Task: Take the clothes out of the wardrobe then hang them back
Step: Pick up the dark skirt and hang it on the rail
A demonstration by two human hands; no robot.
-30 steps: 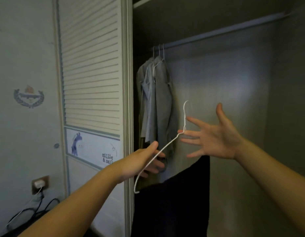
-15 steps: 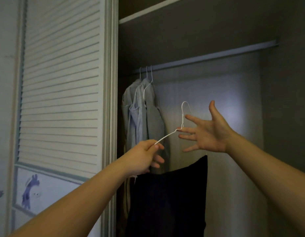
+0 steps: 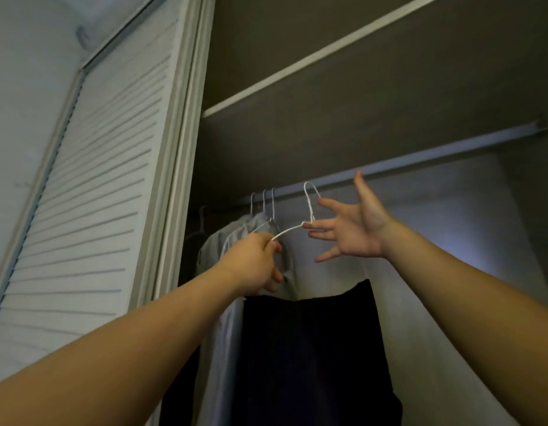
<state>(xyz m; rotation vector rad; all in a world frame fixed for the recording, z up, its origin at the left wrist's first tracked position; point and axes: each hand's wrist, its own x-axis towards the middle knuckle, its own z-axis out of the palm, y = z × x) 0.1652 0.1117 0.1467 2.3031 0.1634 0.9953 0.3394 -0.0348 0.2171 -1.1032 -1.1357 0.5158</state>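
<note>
My left hand (image 3: 257, 262) grips the left arm of a white wire hanger (image 3: 308, 210). A dark garment (image 3: 312, 358) hangs down from the hanger below both hands. The hanger's hook reaches up to the wardrobe rail (image 3: 420, 158); I cannot tell whether it is over the rail. My right hand (image 3: 355, 229) is spread open, its fingertips touching the hanger's neck under the hook. Grey shirts (image 3: 236, 241) hang on white hangers at the left end of the rail, just behind my left hand.
A white louvred wardrobe door (image 3: 91, 210) stands at the left. A shelf edge (image 3: 312, 53) runs above the rail. The rail stretches bare to the right of my right hand, with the pale back wall (image 3: 451, 241) behind it.
Both hands have lifted the hanger with the dark garment up to the rail. The view has tilted upward, so the shelf and rail fill more of the frame.
</note>
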